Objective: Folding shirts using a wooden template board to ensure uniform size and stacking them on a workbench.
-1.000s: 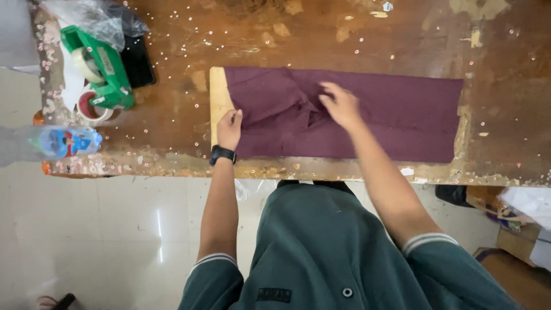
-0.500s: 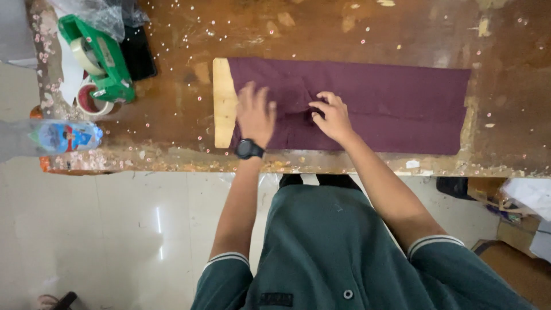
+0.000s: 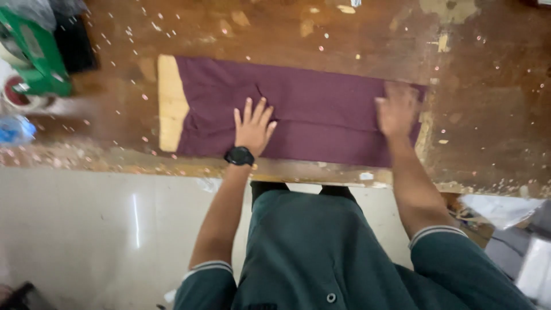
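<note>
Smoothing step, by the look: 2 hands flat, fingers spread, gripping nothing. Left hand (image 3: 252,127) presses maroon cloth (image 3: 321,112) mid-length; right hand (image 3: 396,110) at its far end. Cloth lies on the surface (image 3: 488,86).

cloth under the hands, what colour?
Dark maroon, plain, no print. The cloth lies flat under the left hand and right hand; head view shows it.

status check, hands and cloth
Left hand flat, fingers spread, on maroon cloth. Right hand flat at its right end. Cloth lies folded on wooden table.
</note>
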